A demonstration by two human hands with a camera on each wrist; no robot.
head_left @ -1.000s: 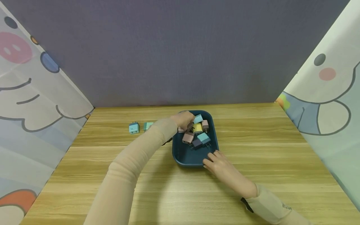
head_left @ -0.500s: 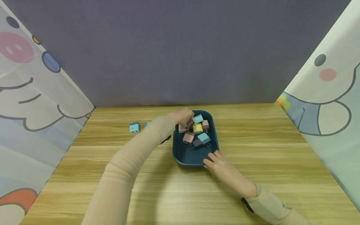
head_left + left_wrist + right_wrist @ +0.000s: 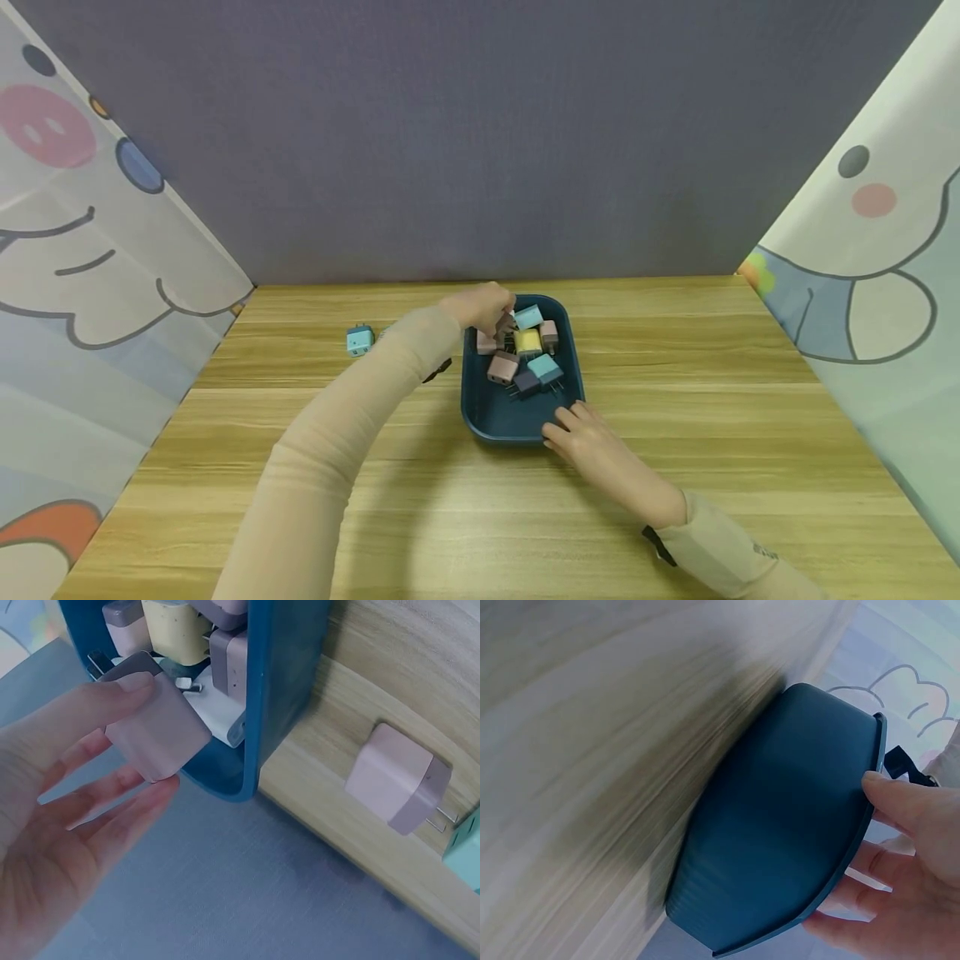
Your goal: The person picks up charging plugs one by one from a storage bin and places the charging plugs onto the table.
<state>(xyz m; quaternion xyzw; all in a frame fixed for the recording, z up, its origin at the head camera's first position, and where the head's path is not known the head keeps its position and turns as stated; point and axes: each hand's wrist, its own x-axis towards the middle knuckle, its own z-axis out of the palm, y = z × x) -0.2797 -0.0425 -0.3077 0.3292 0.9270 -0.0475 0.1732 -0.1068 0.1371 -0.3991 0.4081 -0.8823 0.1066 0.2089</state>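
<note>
My left hand (image 3: 480, 306) is at the far left corner of a dark blue plastic bin (image 3: 498, 421). Its thumb and fingers hold a mauve charger plug (image 3: 161, 724), raised and tilted over the bin's edge in the left wrist view. Inside the bin lie several other charger plugs: a yellow one (image 3: 528, 342), a pale blue one (image 3: 544, 367), a dark navy one (image 3: 527, 382) and some pink ones. My right hand (image 3: 588, 442) grips the bin's near right corner. In the right wrist view its thumb lies outside the rim (image 3: 870, 814), with the other fingers over the inner side.
Left of the bin, a light blue charger plug (image 3: 360, 341) sits on the wooden table (image 3: 645, 358). A pink plug (image 3: 390, 772) and a mint green one (image 3: 466, 855) lie there too, largely hidden by my left sleeve in the head view. A grey panel (image 3: 495, 142) rises behind.
My left hand has shifted slightly left, still holding the mauve charger plug at the bin's far left corner. The right hand stays at the bin's near right corner.
</note>
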